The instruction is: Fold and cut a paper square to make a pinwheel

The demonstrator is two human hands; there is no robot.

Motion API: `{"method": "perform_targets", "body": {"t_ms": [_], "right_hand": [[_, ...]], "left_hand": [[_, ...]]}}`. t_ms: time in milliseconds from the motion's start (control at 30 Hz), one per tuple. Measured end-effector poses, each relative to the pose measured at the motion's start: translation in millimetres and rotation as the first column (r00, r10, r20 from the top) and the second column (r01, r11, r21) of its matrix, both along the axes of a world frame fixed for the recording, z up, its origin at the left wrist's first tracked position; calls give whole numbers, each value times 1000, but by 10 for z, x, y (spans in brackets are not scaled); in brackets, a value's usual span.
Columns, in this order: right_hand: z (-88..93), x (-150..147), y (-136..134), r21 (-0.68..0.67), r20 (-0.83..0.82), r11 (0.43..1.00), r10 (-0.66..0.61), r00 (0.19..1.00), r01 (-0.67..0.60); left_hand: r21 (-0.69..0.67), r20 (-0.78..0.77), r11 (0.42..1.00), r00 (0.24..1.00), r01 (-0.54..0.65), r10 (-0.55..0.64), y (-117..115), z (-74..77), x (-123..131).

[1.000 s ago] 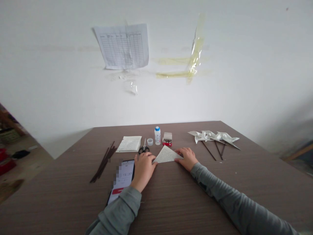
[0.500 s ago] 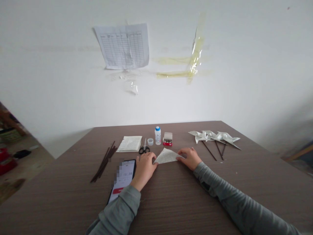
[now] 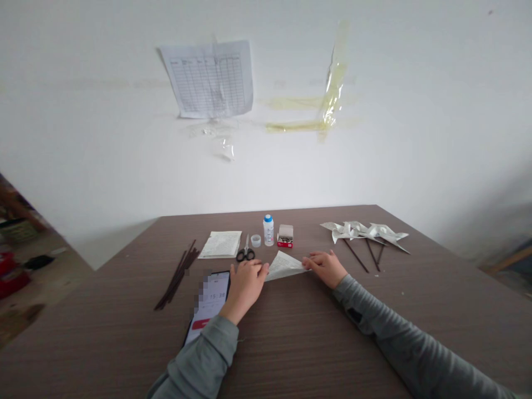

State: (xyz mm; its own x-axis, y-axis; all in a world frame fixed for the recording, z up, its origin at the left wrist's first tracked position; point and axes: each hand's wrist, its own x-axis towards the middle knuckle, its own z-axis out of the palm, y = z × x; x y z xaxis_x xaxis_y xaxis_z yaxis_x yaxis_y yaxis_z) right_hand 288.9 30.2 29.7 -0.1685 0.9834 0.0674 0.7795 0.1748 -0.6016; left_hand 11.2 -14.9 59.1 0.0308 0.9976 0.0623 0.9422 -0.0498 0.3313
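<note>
A folded triangle of printed paper (image 3: 285, 266) lies on the table between my hands, its point facing away from me. My left hand (image 3: 245, 288) rests on the table with its fingertips at the triangle's left corner. My right hand (image 3: 326, 269) holds the right corner between its fingers. A phone (image 3: 208, 305) showing a timer lies partly under my left hand's wrist side, and black scissors (image 3: 245, 254) sit just beyond that hand.
A brown wood-grain table (image 3: 291, 332) carries a stack of printed paper (image 3: 220, 244), dark sticks (image 3: 177, 275), a glue bottle (image 3: 268, 230), a small cap (image 3: 255, 240), a red-and-white pin box (image 3: 285, 235) and paper pinwheels on sticks (image 3: 363, 234). Behind it stands a white wall.
My right hand has slid slightly right and my left hand slightly back. The paper triangle has turned a little, and its left corner now sits lower.
</note>
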Motion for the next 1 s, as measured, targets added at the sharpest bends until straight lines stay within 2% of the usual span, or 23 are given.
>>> {"method": "perform_targets", "body": {"t_ms": [433, 667, 900, 1000], "right_hand": [[-4, 51, -26, 23, 53, 998, 55, 997, -56], [-135, -1, -31, 74, 145, 995, 56, 988, -67], [-248, -62, -84, 174, 193, 952, 217, 957, -250], [-317, -209, -114, 180, 157, 950, 227, 961, -253]], "left_hand": [[-1, 39, 999, 998, 44, -44, -103, 74, -38], [16, 12, 997, 997, 72, -72, -104, 17, -41], [82, -2, 974, 978, 210, -210, -104, -83, 55], [74, -17, 969, 972, 234, -234, -119, -158, 131]]}}
